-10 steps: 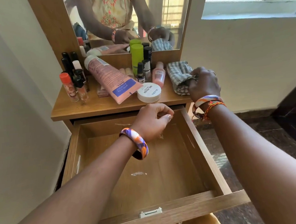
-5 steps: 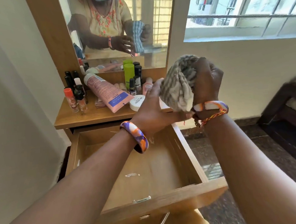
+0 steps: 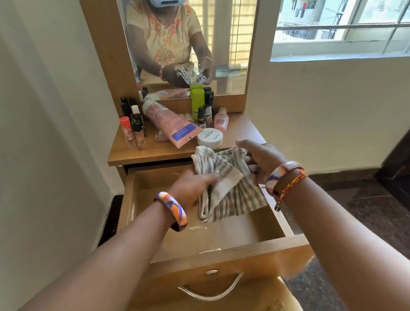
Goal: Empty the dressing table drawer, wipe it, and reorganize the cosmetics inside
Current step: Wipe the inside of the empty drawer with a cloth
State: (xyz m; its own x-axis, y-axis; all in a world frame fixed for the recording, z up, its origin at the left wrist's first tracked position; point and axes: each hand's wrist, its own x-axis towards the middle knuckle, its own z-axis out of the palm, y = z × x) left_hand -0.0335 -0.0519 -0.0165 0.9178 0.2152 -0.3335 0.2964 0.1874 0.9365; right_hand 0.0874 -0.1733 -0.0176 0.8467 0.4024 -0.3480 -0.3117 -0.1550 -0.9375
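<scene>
Head cam looks down on both hands holding a striped cloth (image 3: 228,185) over the open drawer (image 3: 219,234). Left hand (image 3: 191,187) pinches the cloth's near edge, right hand (image 3: 257,159) has its fingers tucked under the far side at about 2 o'clock. Cosmetics sit up on the tabletop (image 3: 243,130) at 12 o'clock: pink tube (image 3: 172,123), white jar (image 3: 210,138), green bottle (image 3: 197,101), little vials.

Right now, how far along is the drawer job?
Emptying looks done: the open drawer shows only a bare floor, and the cosmetics stand on the tabletop. In hand: the left hand and right hand hold the striped cloth over the drawer. Left: wiping, including the white smear, then restocking.
</scene>
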